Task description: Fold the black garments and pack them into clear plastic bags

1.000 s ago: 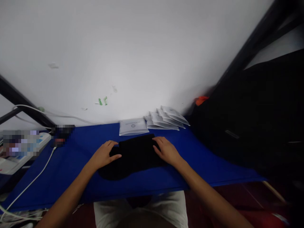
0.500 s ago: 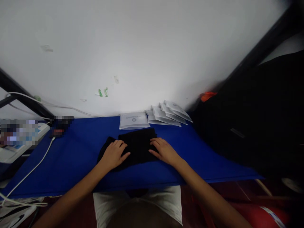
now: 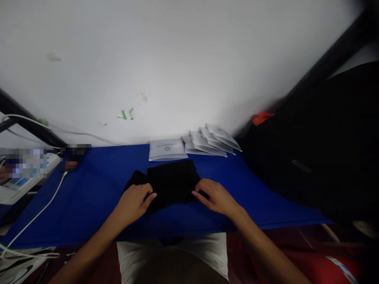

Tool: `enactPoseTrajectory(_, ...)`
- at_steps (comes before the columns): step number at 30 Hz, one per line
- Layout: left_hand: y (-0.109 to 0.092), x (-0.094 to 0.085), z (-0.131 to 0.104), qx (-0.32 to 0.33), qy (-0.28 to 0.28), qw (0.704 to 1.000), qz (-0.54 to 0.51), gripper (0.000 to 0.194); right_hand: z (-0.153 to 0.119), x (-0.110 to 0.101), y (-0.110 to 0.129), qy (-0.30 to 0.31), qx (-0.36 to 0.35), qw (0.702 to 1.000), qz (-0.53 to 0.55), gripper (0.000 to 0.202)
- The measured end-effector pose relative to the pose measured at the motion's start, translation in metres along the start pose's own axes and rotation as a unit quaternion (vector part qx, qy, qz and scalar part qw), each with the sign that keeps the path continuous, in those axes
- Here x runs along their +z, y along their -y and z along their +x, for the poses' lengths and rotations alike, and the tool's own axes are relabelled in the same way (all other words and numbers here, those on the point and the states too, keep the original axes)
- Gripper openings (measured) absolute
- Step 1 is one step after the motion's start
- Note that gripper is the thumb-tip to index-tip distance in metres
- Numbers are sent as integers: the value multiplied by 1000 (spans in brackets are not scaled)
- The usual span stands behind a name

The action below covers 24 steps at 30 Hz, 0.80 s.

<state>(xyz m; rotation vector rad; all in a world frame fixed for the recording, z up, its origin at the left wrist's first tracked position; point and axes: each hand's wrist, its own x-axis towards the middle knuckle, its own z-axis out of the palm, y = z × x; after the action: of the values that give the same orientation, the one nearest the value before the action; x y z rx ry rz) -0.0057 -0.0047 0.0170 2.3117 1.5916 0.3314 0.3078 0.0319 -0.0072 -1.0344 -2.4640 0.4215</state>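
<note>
1 white box (image 3: 8, 195) sits far left by the blue table (image 3: 94, 189), its top blurred out. Beside it a white cable (image 3: 44, 207) runs up to a dark item (image 3: 84, 152), too blurred for me to name. Above, 2 green marks (image 3: 127, 114) show on the pale wall (image 3: 189, 59). Next comes the person's left hand (image 3: 135, 199), fingers curled and thumb drawn in near them, pinching the left side of a folded black cloth (image 3: 171, 181). That cloth lies on the table between the 2 hands, a loose end poking out behind the left knuckles. Just behind it a pale packet (image 3: 167, 150) lies flat, and right of that several more packets (image 3: 211, 141) overlap in a fan. The right hand (image 3: 217, 197) has its thumb and fingers narrowed on the cloth's right edge. Farther right, I see something orange (image 3: 263, 118) by a big black shape (image 3: 325, 157).
</note>
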Motion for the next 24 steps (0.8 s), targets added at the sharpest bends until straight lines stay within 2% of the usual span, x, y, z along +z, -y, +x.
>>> enactPoseTrajectory(1, -5, -10, -7, -22, 65, 997, -29, 24, -5, -5, 5, 7, -1, 1000, 14, 24)
enactPoseTrajectory(3, -12, -28, -17, -17, 177, 980, -85, 24, -12, -10, 14, 29, 1, 999, 43, 27)
enactPoseTrajectory(4, -15, -33, -19, -12, 216, 970, -114, 25, -15, -10, 17, 42, 4, 998, 52, 27)
enactPoseTrajectory(5, -17, -36, -19, -11, 230, 963, -137, 27, -16, -8, 19, 54, 10, 997, 55, 27)
enactPoseTrajectory(7, -19, -32, -13, -28, 190, 968, -162, 31, -14, -2, 21, 75, 28, 996, 41, 26)
enactPoseTrajectory(9, -18, -17, -1, -26, 98, 982, -157, 36, -9, 6, 22, 102, 44, 994, 11, 27)
enactPoseTrajectory(11, -15, 4, 12, 35, 43, 989, -135, 40, -3, 13, 24, 142, 50, 988, -20, 26)
enactPoseTrajectory(13, -10, 24, 24, 94, 22, 991, -89, 50, 3, 14, 25, 173, 43, 983, -42, 24)
enactPoseTrajectory(15, -3, 41, 31, 123, 13, 992, -37, 66, 8, 8, 23, 174, 33, 982, -63, 22)
enactPoseTrajectory(17, 4, 54, 35, 132, 11, 991, 4, 79, 16, -7, 16, 128, 29, 987, -91, 22)
enactPoseTrajectory(20, 12, 65, 35, 132, 3, 991, 32, 81, 32, -40, -4, -21, 36, 986, -159, 26)
enactPoseTrajectory(23, 14, 69, 34, 121, -5, 992, 38, 78, 56, -69, -33, -181, 75, 945, -261, 29)
enactPoseTrajectory(24, 14, 70, 34, 117, -5, 992, 37, 77, 63, -74, -44, -211, 92, 930, -287, 33)
